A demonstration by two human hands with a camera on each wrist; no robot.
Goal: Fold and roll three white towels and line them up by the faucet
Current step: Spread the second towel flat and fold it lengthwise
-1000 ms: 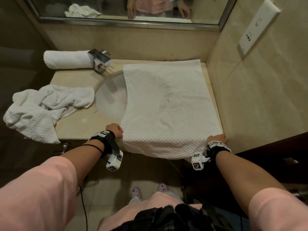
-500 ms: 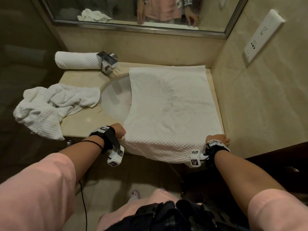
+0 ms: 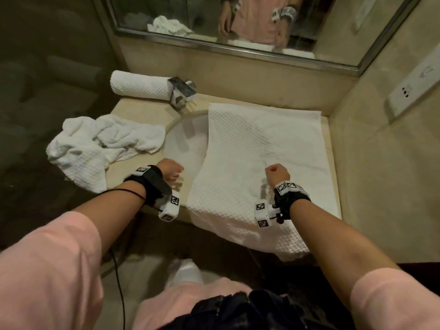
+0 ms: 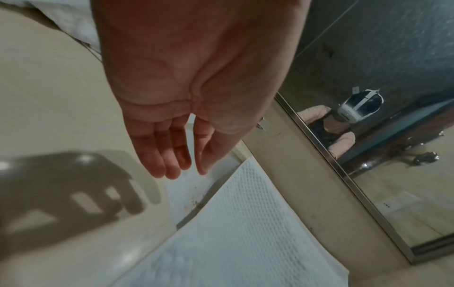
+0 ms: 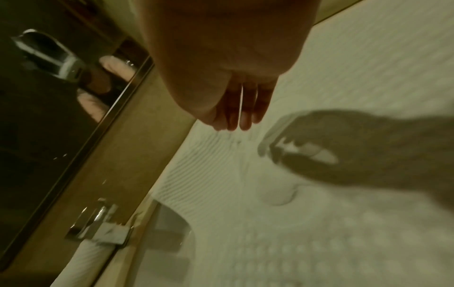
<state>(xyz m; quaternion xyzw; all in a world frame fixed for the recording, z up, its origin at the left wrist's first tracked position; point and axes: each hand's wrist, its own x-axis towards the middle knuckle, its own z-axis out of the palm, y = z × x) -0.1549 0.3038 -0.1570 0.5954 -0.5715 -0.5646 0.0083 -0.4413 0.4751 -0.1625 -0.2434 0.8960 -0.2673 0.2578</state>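
A flat white waffle-weave towel covers the beige tabletop at frame centre. Left hand and right hand hover above, fingers loose, holding nothing.

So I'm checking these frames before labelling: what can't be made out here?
- Rolled towel: right end hidden behind the faucet, head view.
- Flat towel: near edge hangs below the counter, head view.
- Right hand: blurred, right wrist view.
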